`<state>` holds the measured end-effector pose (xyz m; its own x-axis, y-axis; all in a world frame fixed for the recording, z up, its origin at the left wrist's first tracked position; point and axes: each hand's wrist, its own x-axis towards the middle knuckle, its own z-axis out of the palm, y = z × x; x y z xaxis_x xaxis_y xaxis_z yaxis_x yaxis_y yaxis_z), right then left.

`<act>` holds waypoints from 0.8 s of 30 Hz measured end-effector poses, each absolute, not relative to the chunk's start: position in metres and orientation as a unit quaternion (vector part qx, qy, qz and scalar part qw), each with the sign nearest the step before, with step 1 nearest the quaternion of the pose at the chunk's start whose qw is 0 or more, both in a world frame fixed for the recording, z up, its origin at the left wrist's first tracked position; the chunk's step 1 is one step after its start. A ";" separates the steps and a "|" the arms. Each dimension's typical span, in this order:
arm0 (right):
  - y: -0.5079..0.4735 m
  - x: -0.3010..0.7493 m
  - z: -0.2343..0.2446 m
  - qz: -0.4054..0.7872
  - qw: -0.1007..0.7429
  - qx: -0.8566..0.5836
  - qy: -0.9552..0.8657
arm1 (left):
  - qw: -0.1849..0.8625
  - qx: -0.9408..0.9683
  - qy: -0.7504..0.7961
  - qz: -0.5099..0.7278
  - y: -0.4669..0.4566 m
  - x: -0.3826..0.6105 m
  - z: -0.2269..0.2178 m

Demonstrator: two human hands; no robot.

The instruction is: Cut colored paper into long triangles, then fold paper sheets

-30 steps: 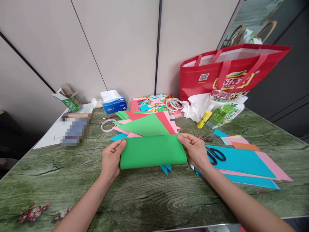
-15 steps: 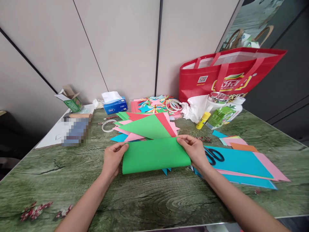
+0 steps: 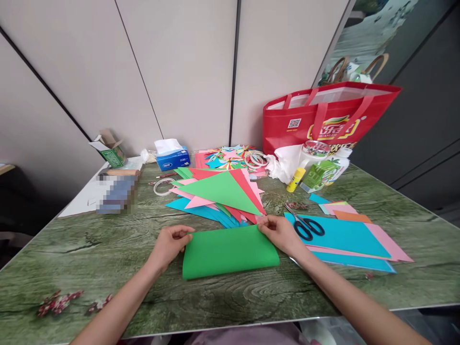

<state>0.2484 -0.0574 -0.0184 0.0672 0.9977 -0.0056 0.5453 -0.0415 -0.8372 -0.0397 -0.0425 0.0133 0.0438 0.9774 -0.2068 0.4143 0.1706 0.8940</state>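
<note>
The green sheet [image 3: 230, 251] lies in front of the person, between the two hands and on the near side of the paper pile [image 3: 223, 189]; it looks doubled over, with its far edge held and its near edge a soft, rounded bend that seems not yet creased. The left hand [image 3: 173, 243] is nearly closed, thumb and fingers pinching the far left corner; the right hand [image 3: 280, 235] likewise pinches the far edge close to its right end, thumb on top; how hard either grips cannot be told.

To fold well, the far corners should be matched first, at both ends, before any pressure goes on the bend; the near edge runs at a slight slant, lower at the left, so squaring it seems worthwhile; one hand is best left pinning the matched edges flat on the surface [image 3: 230, 302], while the other presses from the middle of the bend outward; creasing from one end risks a skewed line.

Room matters too: the pile sits just beyond the far edge, and the scissors [image 3: 309, 229] rest on the blue paper [image 3: 348, 235] near the right hand; sliding the sheet a little nearer the person would keep both out of the way.
</note>
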 end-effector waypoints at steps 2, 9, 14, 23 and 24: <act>-0.059 0.246 -0.018 0.289 0.317 -0.654 -0.623 | 0.415 0.601 0.611 0.305 -0.040 -0.041 0.010; -0.062 0.238 -0.015 0.176 0.223 -0.698 -0.658 | 0.265 0.710 0.607 0.237 -0.040 -0.043 0.005; -0.063 0.234 -0.014 0.138 0.172 -0.714 -0.665 | 0.189 0.757 0.596 0.191 -0.045 -0.039 0.005; -0.065 0.225 0.000 0.109 0.100 -0.692 -0.707 | 0.129 0.779 0.602 0.118 -0.052 -0.036 0.012; -0.064 0.224 0.002 0.108 0.089 -0.683 -0.717 | 0.115 0.778 0.609 0.100 -0.054 -0.035 0.014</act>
<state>0.2241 -0.0637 0.0020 -0.0502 0.9985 -0.0201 0.9601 0.0427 -0.2764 -0.0354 -0.0537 0.0135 0.2374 0.9713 0.0163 0.9253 -0.2312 0.3006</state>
